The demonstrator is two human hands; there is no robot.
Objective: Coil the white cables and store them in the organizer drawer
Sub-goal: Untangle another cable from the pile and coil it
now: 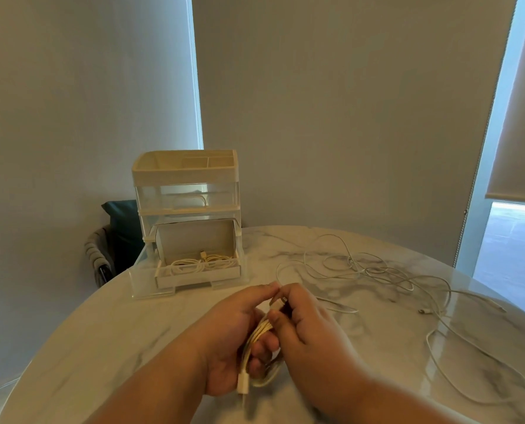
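Observation:
My left hand (233, 338) holds a coiled white cable (256, 347) with its loops round the fingers; a white plug hangs out at the bottom. My right hand (304, 322) pinches the cable's other end near the top of the coil, close to the left fingertips. Both hands hover over the marble table near its front. The clear organizer (188, 191) stands at the back left with its lower drawer (194, 276) pulled open; coiled white cables (201, 261) lie inside. Loose white cables (377, 270) sprawl tangled across the table's right side.
The round marble table (117, 332) has its edge curving at left and right. A dark chair with a cushion (117, 234) stands behind the organizer. Roller blinds and a window strip fill the background.

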